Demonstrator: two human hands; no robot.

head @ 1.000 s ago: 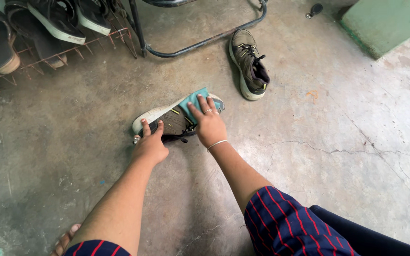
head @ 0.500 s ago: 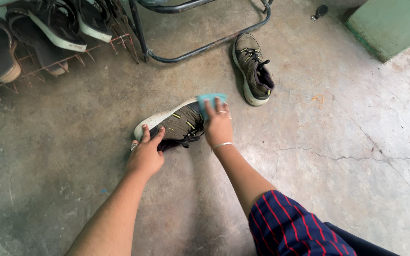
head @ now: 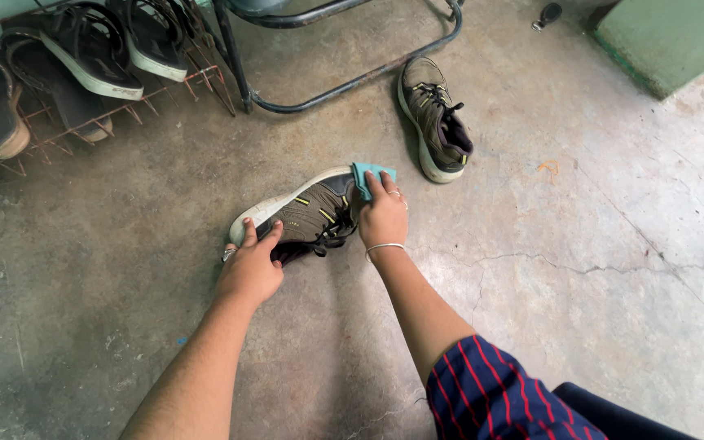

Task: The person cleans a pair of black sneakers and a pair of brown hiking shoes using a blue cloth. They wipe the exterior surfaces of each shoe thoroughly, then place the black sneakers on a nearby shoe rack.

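head view: olive shoe (head: 307, 213) tipped sideways — left hand (head: 250, 269) grips it, right hand (head: 383, 216) presses teal cloth (head: 368, 175).

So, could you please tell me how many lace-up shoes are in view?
2. One shoe lies on its side on the floor under both hands; the other shoe stands by the metal frame. The rack holds only sandals.

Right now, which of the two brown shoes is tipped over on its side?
The shoe between the hands, steadied by the left hand while the right hand presses a teal cloth on it. The other shoe stands upright by the metal frame.
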